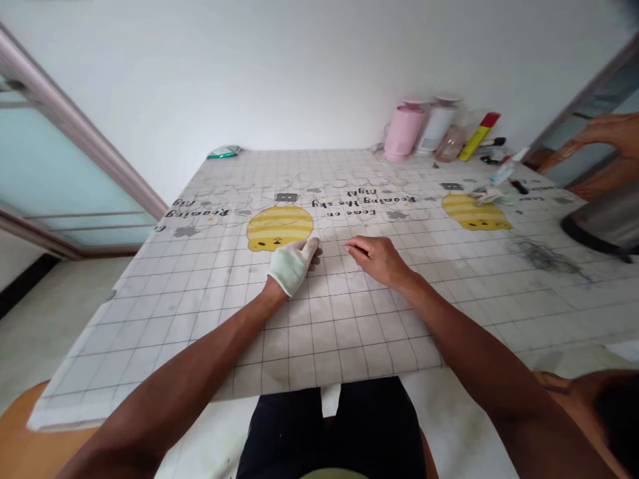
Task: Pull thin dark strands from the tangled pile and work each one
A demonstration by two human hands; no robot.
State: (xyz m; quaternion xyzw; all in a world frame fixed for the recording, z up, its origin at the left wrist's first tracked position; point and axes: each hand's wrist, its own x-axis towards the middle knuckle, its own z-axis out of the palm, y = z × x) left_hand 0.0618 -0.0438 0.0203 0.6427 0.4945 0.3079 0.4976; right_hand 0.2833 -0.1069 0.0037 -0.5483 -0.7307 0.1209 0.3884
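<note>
My left hand (297, 263), in a pale green and white glove, is closed just above the middle of the table, beside a printed yellow striped figure (280, 225). Whatever its fingers hold is too small to make out. A short gap to the right, my bare right hand (377, 258) is also closed, thumb and fingers pinched together, its content too fine to tell. Under both hands lies the white checked tablecloth (339, 332). A dark tangle of thin strands (544, 256) lies on the cloth well to the right.
At the back right stand a pink cylinder (404, 130), a white cylinder (438, 126), and a yellow can with red cap (478, 136). A green packet (224, 152) lies at the back left. A dark grey object (604, 216) and another person's hand (604, 136) are at the right.
</note>
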